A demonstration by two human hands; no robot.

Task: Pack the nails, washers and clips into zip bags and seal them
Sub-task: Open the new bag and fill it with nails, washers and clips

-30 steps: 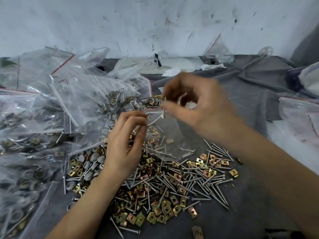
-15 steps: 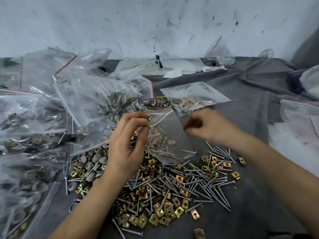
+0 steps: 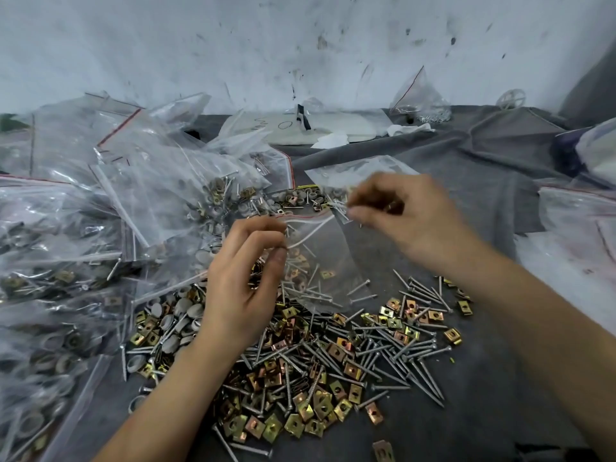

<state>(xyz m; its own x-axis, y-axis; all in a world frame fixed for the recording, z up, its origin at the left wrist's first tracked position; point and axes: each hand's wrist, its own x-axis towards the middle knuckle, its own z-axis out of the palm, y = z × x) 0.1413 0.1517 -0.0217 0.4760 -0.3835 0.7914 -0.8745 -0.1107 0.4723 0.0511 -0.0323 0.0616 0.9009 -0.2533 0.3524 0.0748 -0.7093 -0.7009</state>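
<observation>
The person appears to be in the filling step. The left hand (image 3: 246, 278) is pinching the open mouth of a clear zip bag (image 3: 320, 261), holding it up just above the loose heap of nails (image 3: 400, 353), brass clips (image 3: 301, 425) and pale washers (image 3: 181, 311). The right hand (image 3: 400, 215) is hovering beside that mouth with its fingers curled round a small load. A brassy glint inside is suggesting clips, though blur is hiding the rest.

The held bag is carrying a few nails and clips near its bottom. The next move is calling for dropping the load cleanly through the narrow opening, then pressing the zip strip closed.

Filled bags (image 3: 150, 208) are piling up at the left on the grey cloth (image 3: 500, 201) covering the desk. Another bag (image 3: 366, 166) is lying behind the right hand.
</observation>
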